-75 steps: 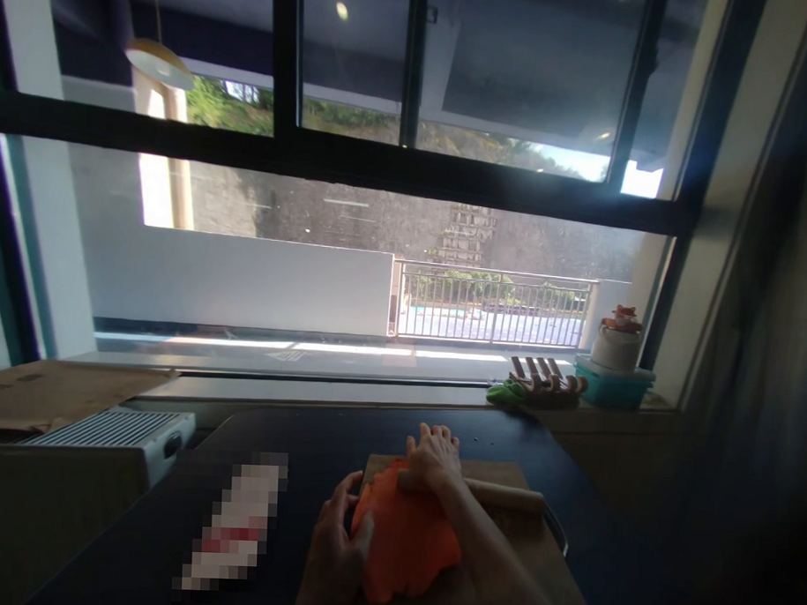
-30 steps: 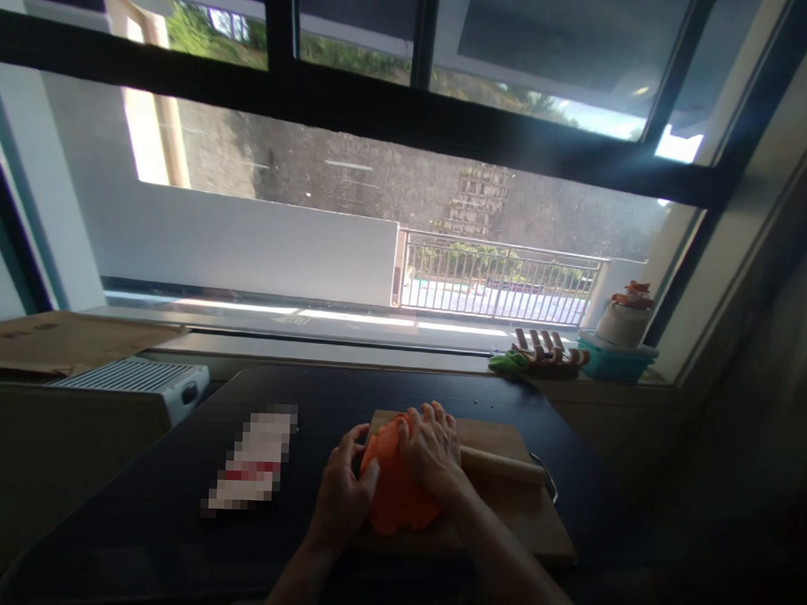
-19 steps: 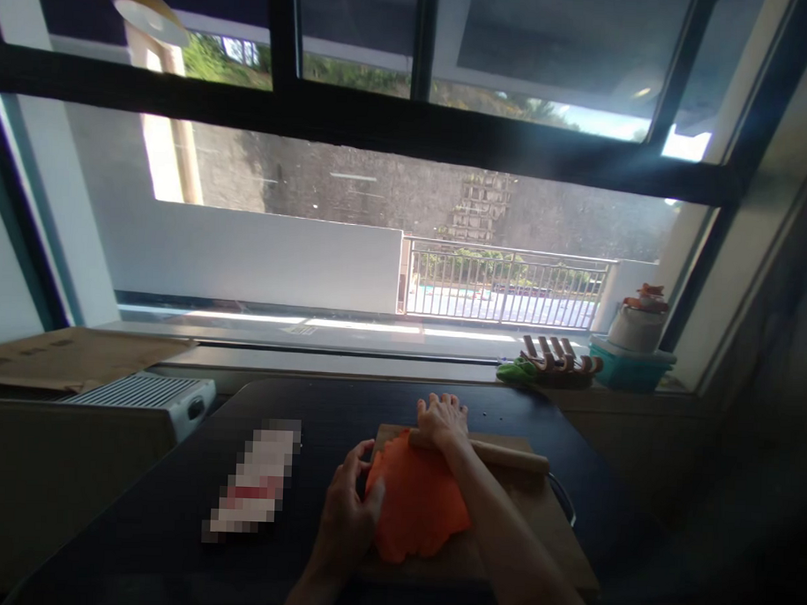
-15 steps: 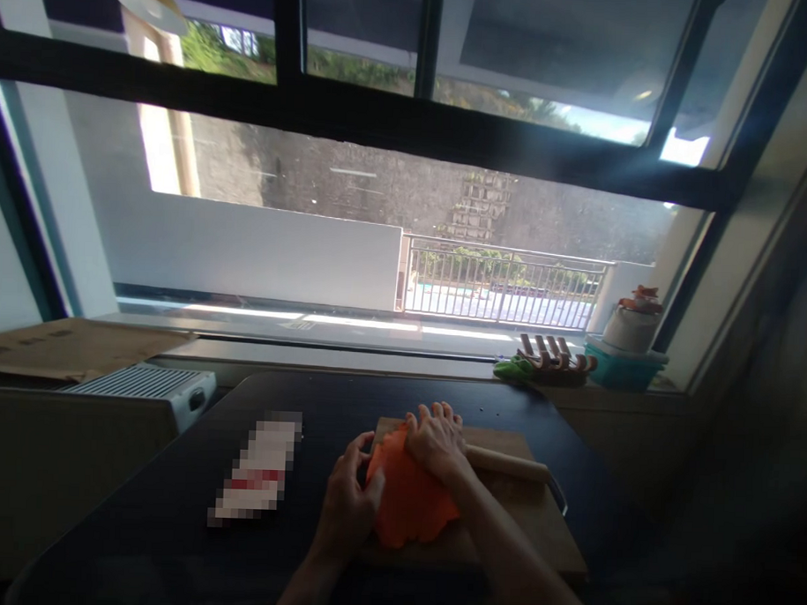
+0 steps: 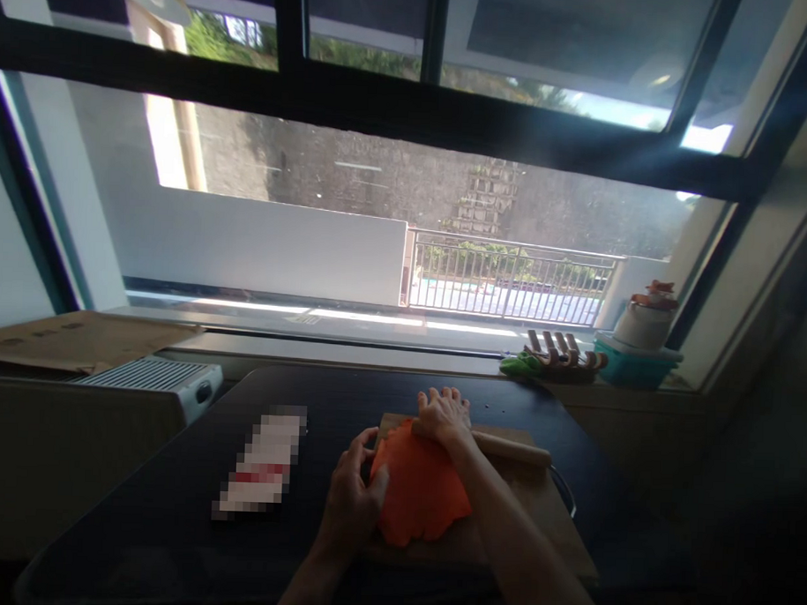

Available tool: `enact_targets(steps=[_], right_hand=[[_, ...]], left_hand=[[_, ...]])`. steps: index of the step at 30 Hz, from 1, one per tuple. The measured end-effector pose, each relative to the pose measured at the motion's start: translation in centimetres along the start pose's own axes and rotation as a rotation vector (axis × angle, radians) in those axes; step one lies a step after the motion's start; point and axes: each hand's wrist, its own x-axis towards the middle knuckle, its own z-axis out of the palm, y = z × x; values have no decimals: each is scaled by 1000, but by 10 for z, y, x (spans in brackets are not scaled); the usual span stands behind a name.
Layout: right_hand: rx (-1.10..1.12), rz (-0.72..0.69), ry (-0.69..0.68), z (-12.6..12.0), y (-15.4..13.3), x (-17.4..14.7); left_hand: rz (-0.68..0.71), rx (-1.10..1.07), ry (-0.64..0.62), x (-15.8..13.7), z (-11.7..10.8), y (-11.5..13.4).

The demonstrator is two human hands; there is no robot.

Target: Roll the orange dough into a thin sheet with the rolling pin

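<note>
A flattened sheet of orange dough lies on a wooden board, its edge uneven. Across the dough's far side rests a wooden rolling pin, which extends to the right over the board. My right hand presses on the pin near its left end, palm down, with the fingers stretched out forward. My left hand is at the left edge of the dough and board. Its thumb touches the dough, while the fingers curve along the edge, apart from the thumb.
The board's metal handle sticks out at right. A blurred-out flat item lies on the dark table. At left is a white heater under cardboard. A brown rack and teal box line the windowsill.
My right hand has moved slightly away from me, toward the dough's far edge, and more of the orange sheet shows. My left hand has stayed at the left edge. The view has shifted slightly.
</note>
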Motion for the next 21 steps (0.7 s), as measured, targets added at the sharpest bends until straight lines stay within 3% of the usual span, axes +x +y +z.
enact_targets(steps=[7, 10, 16, 18, 21], right_hand=[[8, -183, 85, 7, -5, -68], [1, -169, 82, 6, -3, -54], [46, -7, 58, -8, 4, 9], [54, -12, 99, -11, 6, 10], [22, -125, 194, -7, 12, -10]], left_hand=[[13, -19, 18, 1, -1, 6], [12, -26, 19, 1, -1, 7], [-14, -18, 22, 0, -1, 3], [-11, -6, 50, 0, -1, 0], [7, -2, 70, 1, 0, -3]])
